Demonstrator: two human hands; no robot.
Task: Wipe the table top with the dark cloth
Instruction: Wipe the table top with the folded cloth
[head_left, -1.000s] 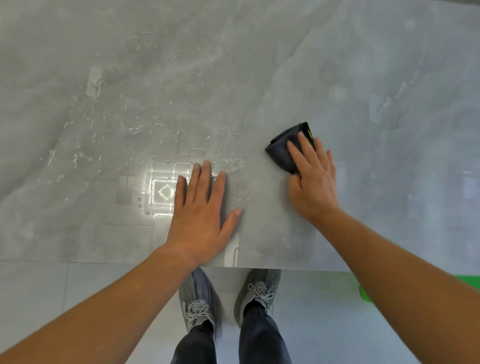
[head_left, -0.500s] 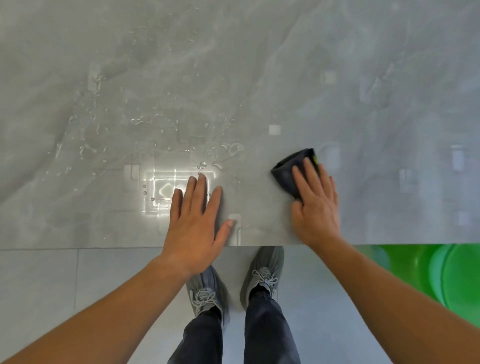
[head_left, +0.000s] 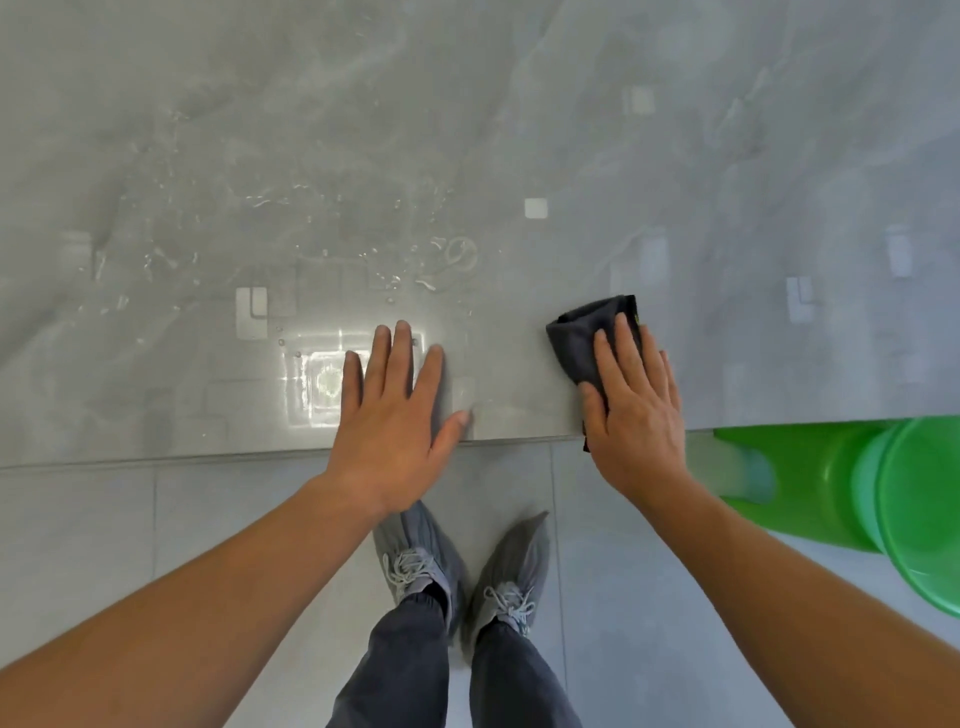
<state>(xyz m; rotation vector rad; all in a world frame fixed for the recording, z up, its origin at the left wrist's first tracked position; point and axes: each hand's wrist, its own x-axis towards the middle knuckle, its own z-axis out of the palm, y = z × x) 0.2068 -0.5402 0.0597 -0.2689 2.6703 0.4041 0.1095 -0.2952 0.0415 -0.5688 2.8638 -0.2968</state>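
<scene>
A person's right hand presses flat, fingers straight, on the dark cloth at the near edge of the surface. Left of the cloth, the left hand lies flat, fingers extended, with water droplets beyond.

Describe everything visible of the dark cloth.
The dark cloth is charcoal grey, soft-looking fabric folded into a pad, with a yellow-green mark at its far corner. It lies flat on the table top by the near edge, one corner over it. The right hand presses on it with straight fingers, covering its near half.
</scene>
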